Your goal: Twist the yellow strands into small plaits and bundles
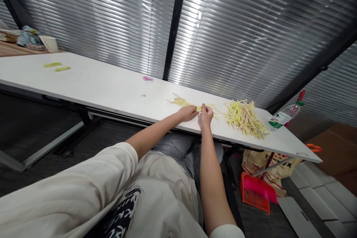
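Yellow and beige strips (181,101) lie in a small bunch on the white table in front of me. My left hand (189,112) rests over their near side, its fingers together on the strips. Just right of it, my right hand (206,114) is closed in a pinch on the same bunch, and a few strip ends stick out beyond it. A large loose pile of yellow and beige strips (245,119) sits to the right of my hands. Two short yellow bundles (52,64) lie far off at the table's left end.
A plastic bottle (286,115) with a green cap stands at the right end of the white table (97,78). Small pink bits (147,79) lie near the back edge. A paper cup (49,44) is at the far left; an orange dustpan (255,193) is on the floor.
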A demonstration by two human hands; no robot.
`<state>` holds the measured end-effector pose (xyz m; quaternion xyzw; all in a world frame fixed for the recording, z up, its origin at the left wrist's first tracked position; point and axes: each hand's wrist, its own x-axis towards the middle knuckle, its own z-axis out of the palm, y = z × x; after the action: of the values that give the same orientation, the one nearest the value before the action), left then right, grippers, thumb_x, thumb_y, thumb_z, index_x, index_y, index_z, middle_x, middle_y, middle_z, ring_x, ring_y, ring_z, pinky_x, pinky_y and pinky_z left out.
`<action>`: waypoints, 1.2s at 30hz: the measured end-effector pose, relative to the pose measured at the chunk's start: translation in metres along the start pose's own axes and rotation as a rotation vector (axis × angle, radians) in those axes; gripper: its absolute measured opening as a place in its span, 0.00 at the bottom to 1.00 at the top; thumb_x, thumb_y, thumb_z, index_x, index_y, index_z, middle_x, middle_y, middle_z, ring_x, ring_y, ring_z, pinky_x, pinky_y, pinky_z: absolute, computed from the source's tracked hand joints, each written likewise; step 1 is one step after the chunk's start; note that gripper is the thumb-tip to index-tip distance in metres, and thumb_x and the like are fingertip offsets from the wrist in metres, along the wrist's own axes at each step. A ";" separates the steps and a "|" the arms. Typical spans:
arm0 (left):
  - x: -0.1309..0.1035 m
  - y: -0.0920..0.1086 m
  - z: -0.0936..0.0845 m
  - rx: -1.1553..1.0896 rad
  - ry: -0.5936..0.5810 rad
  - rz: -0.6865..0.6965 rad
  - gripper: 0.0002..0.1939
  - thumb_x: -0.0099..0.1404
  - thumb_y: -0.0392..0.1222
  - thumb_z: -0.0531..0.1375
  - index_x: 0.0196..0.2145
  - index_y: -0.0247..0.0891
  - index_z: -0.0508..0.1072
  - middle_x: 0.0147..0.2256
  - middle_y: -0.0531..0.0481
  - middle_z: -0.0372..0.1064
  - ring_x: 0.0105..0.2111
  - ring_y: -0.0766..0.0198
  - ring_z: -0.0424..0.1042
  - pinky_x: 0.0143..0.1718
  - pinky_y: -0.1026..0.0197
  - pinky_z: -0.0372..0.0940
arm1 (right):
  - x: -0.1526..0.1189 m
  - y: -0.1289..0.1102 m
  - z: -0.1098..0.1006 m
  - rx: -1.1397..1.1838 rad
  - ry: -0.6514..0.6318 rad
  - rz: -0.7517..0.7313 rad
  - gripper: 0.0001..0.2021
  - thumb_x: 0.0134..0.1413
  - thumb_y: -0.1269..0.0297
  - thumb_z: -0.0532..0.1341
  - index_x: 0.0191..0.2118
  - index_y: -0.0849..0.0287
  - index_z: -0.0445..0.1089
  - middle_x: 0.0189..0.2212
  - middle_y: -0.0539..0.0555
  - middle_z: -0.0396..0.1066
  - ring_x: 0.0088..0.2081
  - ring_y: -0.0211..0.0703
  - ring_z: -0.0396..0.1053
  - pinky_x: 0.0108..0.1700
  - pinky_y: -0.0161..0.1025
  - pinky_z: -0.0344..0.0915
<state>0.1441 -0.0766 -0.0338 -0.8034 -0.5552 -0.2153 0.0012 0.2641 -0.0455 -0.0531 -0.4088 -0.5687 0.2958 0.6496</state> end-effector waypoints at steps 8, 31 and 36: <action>-0.001 0.000 0.001 -0.006 0.016 0.012 0.19 0.69 0.50 0.43 0.39 0.34 0.67 0.41 0.40 0.70 0.42 0.56 0.70 0.41 0.58 0.61 | -0.002 -0.006 -0.001 0.038 0.032 0.014 0.19 0.50 0.47 0.57 0.23 0.59 0.62 0.20 0.46 0.56 0.24 0.34 0.53 0.29 0.33 0.55; -0.003 0.003 -0.007 -0.067 0.000 0.085 0.21 0.70 0.43 0.40 0.54 0.37 0.63 0.47 0.43 0.70 0.46 0.58 0.69 0.45 0.58 0.61 | -0.002 -0.004 0.003 0.052 -0.078 0.062 0.22 0.44 0.47 0.61 0.38 0.61 0.66 0.23 0.47 0.62 0.25 0.34 0.60 0.29 0.32 0.59; -0.004 0.006 -0.010 -0.062 -0.016 0.039 0.20 0.69 0.45 0.44 0.51 0.35 0.66 0.43 0.42 0.72 0.43 0.57 0.71 0.43 0.58 0.63 | -0.001 -0.001 0.003 0.072 -0.117 0.077 0.23 0.45 0.47 0.60 0.40 0.61 0.68 0.24 0.48 0.63 0.25 0.35 0.60 0.29 0.33 0.59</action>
<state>0.1452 -0.0852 -0.0248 -0.8155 -0.5322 -0.2262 -0.0238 0.2614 -0.0462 -0.0531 -0.3887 -0.5783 0.3644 0.6178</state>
